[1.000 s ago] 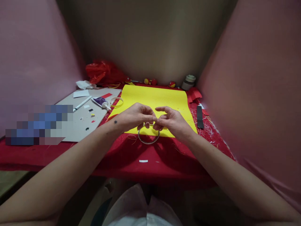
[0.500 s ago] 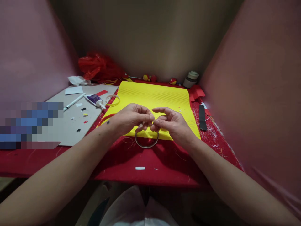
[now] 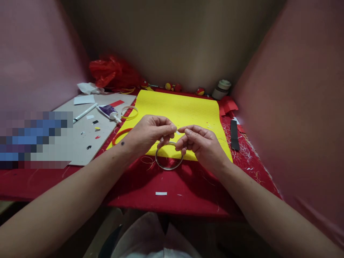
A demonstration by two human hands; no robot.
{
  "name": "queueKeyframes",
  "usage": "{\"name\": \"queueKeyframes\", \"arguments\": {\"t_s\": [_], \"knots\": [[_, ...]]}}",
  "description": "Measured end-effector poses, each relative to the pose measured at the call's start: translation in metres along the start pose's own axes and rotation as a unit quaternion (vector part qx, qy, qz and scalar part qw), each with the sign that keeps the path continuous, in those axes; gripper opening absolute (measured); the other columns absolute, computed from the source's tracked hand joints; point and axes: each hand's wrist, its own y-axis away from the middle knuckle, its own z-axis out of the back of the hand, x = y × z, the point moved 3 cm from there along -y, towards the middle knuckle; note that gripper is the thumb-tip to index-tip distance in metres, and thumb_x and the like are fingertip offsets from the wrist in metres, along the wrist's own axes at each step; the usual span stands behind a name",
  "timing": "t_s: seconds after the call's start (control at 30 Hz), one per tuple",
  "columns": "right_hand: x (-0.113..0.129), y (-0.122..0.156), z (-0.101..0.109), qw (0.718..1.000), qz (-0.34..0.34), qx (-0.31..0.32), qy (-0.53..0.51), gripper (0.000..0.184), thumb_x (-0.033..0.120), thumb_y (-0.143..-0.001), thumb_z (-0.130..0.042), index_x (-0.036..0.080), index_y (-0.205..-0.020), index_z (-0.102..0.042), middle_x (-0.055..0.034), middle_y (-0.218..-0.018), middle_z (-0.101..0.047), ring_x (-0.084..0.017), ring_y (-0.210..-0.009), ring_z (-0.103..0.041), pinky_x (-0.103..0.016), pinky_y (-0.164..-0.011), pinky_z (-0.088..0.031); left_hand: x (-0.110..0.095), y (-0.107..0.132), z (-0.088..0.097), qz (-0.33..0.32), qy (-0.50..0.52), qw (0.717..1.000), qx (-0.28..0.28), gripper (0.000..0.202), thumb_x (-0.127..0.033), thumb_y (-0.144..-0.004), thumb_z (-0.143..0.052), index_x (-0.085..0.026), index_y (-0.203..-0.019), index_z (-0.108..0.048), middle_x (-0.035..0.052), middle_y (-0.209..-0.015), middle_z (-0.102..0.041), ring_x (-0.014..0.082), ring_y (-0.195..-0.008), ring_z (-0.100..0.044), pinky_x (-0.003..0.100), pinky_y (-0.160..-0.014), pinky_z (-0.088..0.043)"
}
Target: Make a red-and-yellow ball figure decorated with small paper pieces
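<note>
My left hand [image 3: 154, 132] is closed, with a small white piece [image 3: 177, 133] pinched at its fingertips above the yellow ribbed sheet [image 3: 174, 102]. Facing it, my right hand [image 3: 202, 141] has its index fingertip at the white piece. The right thumb rests against that finger, and the other fingers are curled. Whether anything sits between them I cannot make out. Below both hands lies a thin silver ring [image 3: 169, 169], partly over the sheet's near edge and partly on the red cloth [image 3: 129, 193]. A red band [image 3: 116, 137] curves out beside my left wrist.
At left, a grey board [image 3: 77, 147] carries a glue tube [image 3: 109, 111], a white pen [image 3: 85, 113] and small paper scraps. A yellow-white band [image 3: 129, 117] lies beside it. Red plastic [image 3: 107, 71] and a jar [image 3: 221, 89] stand behind. A black strip [image 3: 234, 135] lies right.
My fingertips have drawn slightly apart, and the white piece now shows between them. My right thumb has pulled back and its index finger has lowered. The view has shifted slightly.
</note>
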Motion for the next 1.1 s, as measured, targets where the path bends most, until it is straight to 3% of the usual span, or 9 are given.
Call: {"name": "queueKeyframes", "arguments": {"t_s": [0.2, 0.47, 0.83, 1.1], "knots": [[-0.003, 0.002, -0.002, 0.999, -0.033, -0.006, 0.025, 0.017, 0.031, -0.077, -0.072, 0.015, -0.08, -0.066, -0.0027, -0.062, -0.069, -0.011, -0.055, -0.063, -0.021, -0.049, -0.046, -0.003, 0.001, -0.001, -0.015, -0.062, 0.998, -0.027, 0.015, -0.022, -0.079, -0.063, -0.013, -0.066, -0.061, -0.0023, -0.05, -0.056, 0.0062, -0.041, -0.047, 0.02, -0.042, -0.036], [-0.002, 0.002, -0.002, 0.998, -0.016, -0.022, 0.05, 0.016, 0.029, -0.079, -0.069, 0.015, -0.074, -0.065, -0.0006, -0.057, -0.067, -0.008, -0.046, -0.055, -0.021, -0.046, -0.044, -0.005, 0.003, -0.004, -0.01, -0.111, 0.994, -0.022, 0.015, -0.025, -0.08, -0.062, -0.013, -0.07, -0.063, -0.0023, -0.05, -0.057, 0.0068, -0.044, -0.048, 0.02, -0.045, -0.036], [0.0, 0.003, -0.002, 0.997, -0.005, -0.028, 0.073, 0.013, 0.023, -0.079, -0.064, 0.017, -0.067, -0.063, 0.0008, -0.056, -0.065, -0.009, -0.047, -0.055, -0.022, -0.048, -0.045, -0.002, 0.006, -0.006, 0.003, -0.067, 0.998, 0.013, 0.016, -0.025, -0.081, -0.063, -0.013, -0.07, -0.064, -0.0006, -0.052, -0.058, 0.0076, -0.045, -0.05, 0.019, -0.044, -0.038], [0.003, 0.005, -0.003, 0.996, 0.005, -0.041, 0.074, 0.012, 0.019, -0.076, -0.064, 0.017, -0.064, -0.062, 0.0012, -0.053, -0.064, -0.009, -0.046, -0.054, -0.022, -0.047, -0.044, 0.011, -0.001, -0.003, 0.036, 0.033, 0.998, 0.05, 0.014, -0.026, -0.077, -0.07, -0.013, -0.076, -0.066, 0.0008, -0.059, -0.06, 0.0076, -0.045, -0.051, 0.018, -0.037, -0.039]]}}
